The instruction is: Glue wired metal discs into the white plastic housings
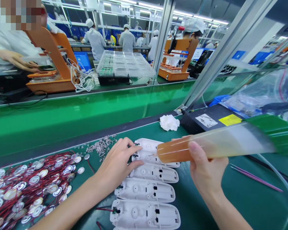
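A row of white plastic shells is laid on the green mat, and the second from the far end is steadied by the left hand, fingers spread flat. A glue tube is gripped by the right hand, nozzle at that shell. Glue could be smeared if the shell slipped. Wired discs are heaped left; a crumpled tissue lies beyond.

A row of white plastic housing shells lay near the middle of the green work mat. Left of them sat a heap of round metal discs with red wires; beyond, small metal screws. A crumpled white tissue lay farther off, a black box to its right, and pink tweezers near right.
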`<state>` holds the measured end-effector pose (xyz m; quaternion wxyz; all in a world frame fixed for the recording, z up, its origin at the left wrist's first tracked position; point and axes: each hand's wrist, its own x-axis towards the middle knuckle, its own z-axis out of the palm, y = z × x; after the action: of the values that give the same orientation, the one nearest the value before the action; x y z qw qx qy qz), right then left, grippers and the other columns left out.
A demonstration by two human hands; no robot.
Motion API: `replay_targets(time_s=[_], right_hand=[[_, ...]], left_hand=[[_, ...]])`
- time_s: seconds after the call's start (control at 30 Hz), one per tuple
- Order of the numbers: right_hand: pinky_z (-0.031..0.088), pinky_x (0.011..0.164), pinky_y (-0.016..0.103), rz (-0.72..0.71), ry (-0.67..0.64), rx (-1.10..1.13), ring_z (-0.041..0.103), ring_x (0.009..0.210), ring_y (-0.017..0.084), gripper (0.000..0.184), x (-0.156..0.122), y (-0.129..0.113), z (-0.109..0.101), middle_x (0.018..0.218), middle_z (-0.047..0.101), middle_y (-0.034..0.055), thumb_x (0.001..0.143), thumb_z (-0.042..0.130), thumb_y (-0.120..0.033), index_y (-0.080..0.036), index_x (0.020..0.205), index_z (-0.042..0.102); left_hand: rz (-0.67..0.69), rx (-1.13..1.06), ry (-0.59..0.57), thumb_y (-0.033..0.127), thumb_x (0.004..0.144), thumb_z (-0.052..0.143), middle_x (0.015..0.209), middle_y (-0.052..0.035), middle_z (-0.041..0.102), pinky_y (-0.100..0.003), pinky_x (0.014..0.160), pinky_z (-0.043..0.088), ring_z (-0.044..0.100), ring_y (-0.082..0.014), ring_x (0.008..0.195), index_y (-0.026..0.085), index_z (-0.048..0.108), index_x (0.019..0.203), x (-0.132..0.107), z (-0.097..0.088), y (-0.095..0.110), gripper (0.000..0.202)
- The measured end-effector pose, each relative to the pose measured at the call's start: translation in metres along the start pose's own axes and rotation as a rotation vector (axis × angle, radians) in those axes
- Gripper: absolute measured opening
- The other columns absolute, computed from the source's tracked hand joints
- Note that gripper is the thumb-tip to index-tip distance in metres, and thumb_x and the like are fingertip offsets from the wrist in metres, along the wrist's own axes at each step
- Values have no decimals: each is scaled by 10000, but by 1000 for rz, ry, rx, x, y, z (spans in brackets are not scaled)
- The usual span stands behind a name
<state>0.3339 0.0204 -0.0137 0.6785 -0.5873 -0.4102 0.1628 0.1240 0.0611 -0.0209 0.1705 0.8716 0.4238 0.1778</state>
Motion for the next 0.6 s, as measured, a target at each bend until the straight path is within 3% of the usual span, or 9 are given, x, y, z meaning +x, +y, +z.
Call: replay_targets(time_s=[0.1, 0.37, 0.6], right_hand=[[526, 558, 359, 22, -34, 10, 632, 609, 214, 332, -4, 3, 5, 679, 658, 61, 640, 711, -466, -150, 716, 643], [511, 431, 278, -90, -10, -105, 620, 505, 182, 234, 0, -4, 9, 583, 658, 42, 615, 730, -384, -163, 642, 655], [512, 430, 279, -29, -60, -74, 625, 528, 187, 206, -4, -9, 12, 587, 656, 39, 636, 712, -362, -166, 646, 649]], left_hand=[[7, 22, 15, 164, 764, 677, 939, -43, 524, -375, 717, 466, 501, -210, 838, 209, 595, 1084, -2, 5, -1, 334], [15, 6, 43, 134, 765, 667, 921, -38, 538, -385, 737, 459, 508, -202, 825, 194, 595, 1075, -2, 8, 3, 324], [19, 15, 62, 160, 779, 643, 913, -30, 546, -371, 726, 458, 501, -195, 807, 206, 600, 1053, -3, 7, 4, 280]])
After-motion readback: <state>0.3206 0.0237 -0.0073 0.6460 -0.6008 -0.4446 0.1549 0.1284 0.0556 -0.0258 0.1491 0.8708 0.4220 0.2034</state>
